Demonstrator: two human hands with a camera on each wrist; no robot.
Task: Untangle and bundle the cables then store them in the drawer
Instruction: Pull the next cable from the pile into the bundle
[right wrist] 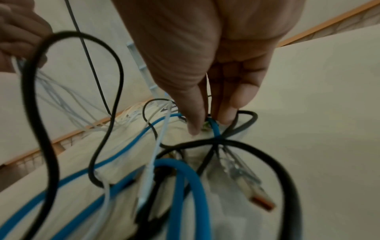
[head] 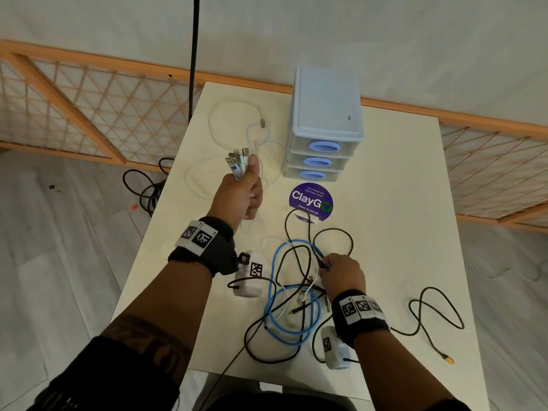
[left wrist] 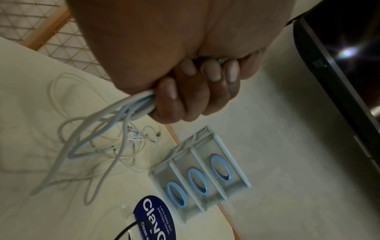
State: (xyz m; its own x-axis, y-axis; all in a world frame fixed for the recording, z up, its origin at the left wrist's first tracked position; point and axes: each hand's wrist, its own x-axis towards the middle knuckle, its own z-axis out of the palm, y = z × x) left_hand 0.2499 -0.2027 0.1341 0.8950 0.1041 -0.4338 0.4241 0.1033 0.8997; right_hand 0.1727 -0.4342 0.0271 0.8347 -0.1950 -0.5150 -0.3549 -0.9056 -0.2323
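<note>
Untangling underway: left hand (head: pixel 241 192) grips white cables (left wrist: pixel 115 120) above table (head: pixel 400 179); right hand (head: pixel 342 274) pinches black cable (head: pixel 321 264) in tangle. Next, free it; drawers (head: pixel 324 148) closed.

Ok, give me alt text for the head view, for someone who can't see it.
The left hand grips a bunch of white cables, plugs up, above a table, while the right hand pinches into a tangle of black and blue cables. A three-drawer unit stands behind, all drawers closed.
</note>
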